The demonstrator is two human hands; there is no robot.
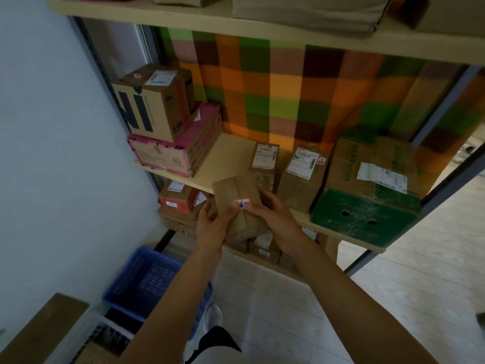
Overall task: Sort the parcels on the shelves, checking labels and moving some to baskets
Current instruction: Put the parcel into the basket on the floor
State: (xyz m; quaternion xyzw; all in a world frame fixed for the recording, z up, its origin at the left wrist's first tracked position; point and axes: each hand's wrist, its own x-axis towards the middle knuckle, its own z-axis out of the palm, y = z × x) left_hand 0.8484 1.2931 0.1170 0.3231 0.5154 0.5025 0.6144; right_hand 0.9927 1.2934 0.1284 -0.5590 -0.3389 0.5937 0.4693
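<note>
The parcel (232,191) is held just before the middle shelf (231,153), sticker (241,203) turned upward, probably for reading. The left hand (212,224) wraps its left side and the right hand (275,216) grips its right. A basket (126,279) sits near left.

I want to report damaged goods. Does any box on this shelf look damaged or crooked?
Yes, mildly. The green box at the right of the shelf has a rumpled top and a wrinkled label. The held parcel looks intact.
</note>
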